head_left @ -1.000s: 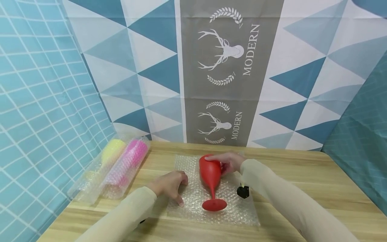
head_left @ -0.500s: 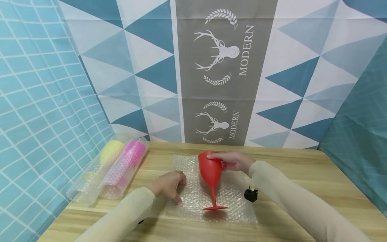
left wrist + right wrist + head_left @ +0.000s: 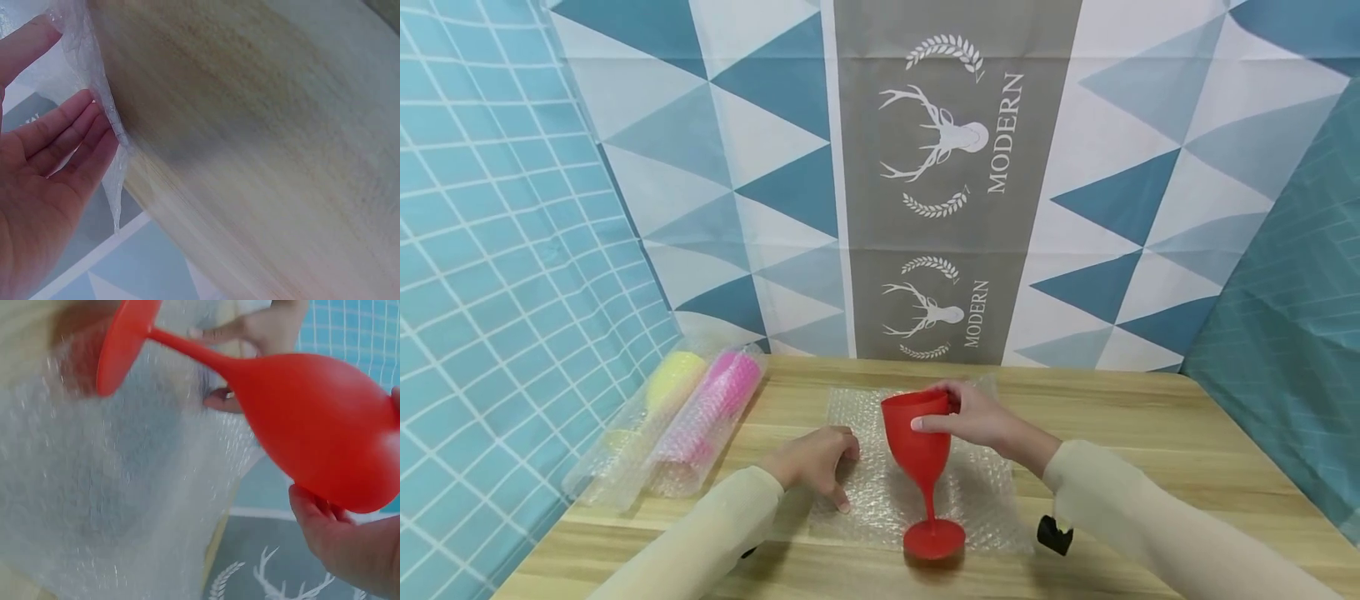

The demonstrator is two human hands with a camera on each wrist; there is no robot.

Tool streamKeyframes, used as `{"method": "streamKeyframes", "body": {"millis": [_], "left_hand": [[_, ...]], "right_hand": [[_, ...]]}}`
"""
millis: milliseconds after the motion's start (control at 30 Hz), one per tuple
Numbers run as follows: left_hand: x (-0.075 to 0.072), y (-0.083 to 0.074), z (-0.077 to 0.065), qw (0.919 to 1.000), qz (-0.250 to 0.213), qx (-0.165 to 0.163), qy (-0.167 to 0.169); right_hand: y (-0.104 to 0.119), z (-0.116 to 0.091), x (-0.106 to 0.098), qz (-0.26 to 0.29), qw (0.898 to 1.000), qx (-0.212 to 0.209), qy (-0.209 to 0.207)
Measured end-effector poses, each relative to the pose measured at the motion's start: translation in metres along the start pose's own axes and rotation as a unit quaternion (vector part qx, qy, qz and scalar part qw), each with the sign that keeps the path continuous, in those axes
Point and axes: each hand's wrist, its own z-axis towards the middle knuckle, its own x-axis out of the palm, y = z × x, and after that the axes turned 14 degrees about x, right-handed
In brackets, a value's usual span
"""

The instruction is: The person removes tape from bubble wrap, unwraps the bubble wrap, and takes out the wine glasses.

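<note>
A red plastic goblet [image 3: 917, 442] leans over the bubble wrap sheet [image 3: 868, 521], its mouth up and its round foot toward the front edge of the sheet. My right hand [image 3: 981, 417] holds the bowl just below the rim, thumb across the near side. In the right wrist view the goblet [image 3: 319, 425] shows from foot to bowl, with the fingers partly hidden behind it. My left hand [image 3: 816, 462] rests at the sheet's left edge, thumb and fingers spread apart. The left wrist view has these fingertips [image 3: 81, 100] touching the edge of the wrap [image 3: 94, 69].
Two bubble-wrapped bundles, one yellow [image 3: 673, 383] and one pink [image 3: 730, 383], lie side by side at the left of the wooden table [image 3: 1097, 408]. A patterned cloth [image 3: 775, 208] hangs behind the table, and a blue gridded one [image 3: 497, 250] at the left.
My right hand has turned the red goblet more upright, its rim tipping up and its foot shifting toward me. The left hand stays at the wrap's edge.
</note>
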Motion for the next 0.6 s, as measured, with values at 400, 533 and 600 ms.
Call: {"method": "streamKeyframes", "body": {"millis": [400, 533, 600], "left_hand": [[-0.002, -0.002, 0.000, 1.0000, 0.005, 0.006, 0.006], [-0.001, -0.006, -0.001, 0.9999, 0.008, 0.000, 0.009], [-0.002, -0.007, -0.001, 0.9999, 0.015, -0.002, 0.005]], "right_hand": [[-0.009, -0.040, 0.010, -0.006, 0.992, -0.122, 0.004], [-0.014, -0.049, 0.013, -0.029, 0.980, -0.193, -0.019], [-0.014, -0.052, 0.012, -0.032, 0.976, -0.215, -0.033]]}}
